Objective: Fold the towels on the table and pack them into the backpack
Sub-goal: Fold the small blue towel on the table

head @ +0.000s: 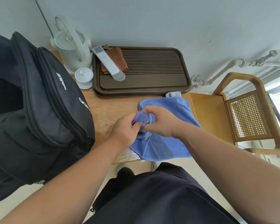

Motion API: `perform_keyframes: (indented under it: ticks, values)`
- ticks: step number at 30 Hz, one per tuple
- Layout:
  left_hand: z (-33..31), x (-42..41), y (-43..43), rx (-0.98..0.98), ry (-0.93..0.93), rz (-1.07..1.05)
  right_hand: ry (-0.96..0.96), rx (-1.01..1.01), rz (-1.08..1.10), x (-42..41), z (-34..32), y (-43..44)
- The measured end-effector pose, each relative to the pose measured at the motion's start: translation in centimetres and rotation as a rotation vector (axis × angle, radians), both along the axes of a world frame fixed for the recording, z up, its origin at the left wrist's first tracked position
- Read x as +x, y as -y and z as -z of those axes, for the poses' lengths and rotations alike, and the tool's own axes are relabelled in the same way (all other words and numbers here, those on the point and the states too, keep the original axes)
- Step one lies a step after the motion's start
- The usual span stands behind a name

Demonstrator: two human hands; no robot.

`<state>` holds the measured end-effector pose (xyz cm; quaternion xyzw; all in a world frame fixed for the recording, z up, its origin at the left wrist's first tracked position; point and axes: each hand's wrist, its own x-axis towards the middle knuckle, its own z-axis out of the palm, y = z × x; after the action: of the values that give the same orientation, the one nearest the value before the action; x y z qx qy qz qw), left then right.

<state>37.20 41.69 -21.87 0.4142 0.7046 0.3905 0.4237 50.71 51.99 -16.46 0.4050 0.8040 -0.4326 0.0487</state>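
A blue towel (165, 143) lies spread on the wooden table (107, 107), its near edge hanging over the front. My left hand (125, 131) and my right hand (160, 122) meet over its left part, and both pinch a bunched-up fold of the blue cloth between them. A grey towel (173, 94) peeks out behind the blue one, mostly hidden. The black backpack (44, 110) stands at the left end of the table, its zippers shut as far as I can see.
A dark wooden tea tray (152, 88) holds a white remote (108, 63) and a brown cloth (118, 57) at the back. A white kettle (73, 46) and lidded cup (84, 78) stand beside it. A cane chair (247, 115) sits to the right.
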Motion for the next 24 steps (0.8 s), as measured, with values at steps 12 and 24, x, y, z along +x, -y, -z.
perform_keyframes:
  ticks: [12, 24]
  values:
    - [2.2, -1.2, 2.4, -0.179, -0.093, 0.061, -0.147, 0.118, 0.374, -1.0, -0.9, -2.3]
    - [1.5, -1.6, 6.5, -0.426, -0.184, 0.051, -0.196, -0.157, 0.499, -4.8, -0.5, -4.6]
